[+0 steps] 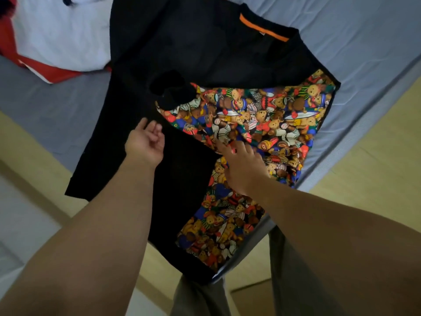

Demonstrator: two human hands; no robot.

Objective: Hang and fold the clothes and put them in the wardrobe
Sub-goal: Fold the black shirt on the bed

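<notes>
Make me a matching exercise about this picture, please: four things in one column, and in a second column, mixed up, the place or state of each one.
Things
1. left hand
2. right hand
3. orange strip
4. white and red garment

Places or states
A. lies at the upper left of the bed
B. fingers spread flat on the teddy bear print
C. sits inside the neckline of the black shirt
D. fingers loosely curled, over plain black cloth

Pairs: 1-D, 2-B, 3-C, 4-A

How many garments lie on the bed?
2: the black bear-print shirt spread across the middle, and a white-and-red garment at the top left corner. Others may lie outside the frame.
</notes>
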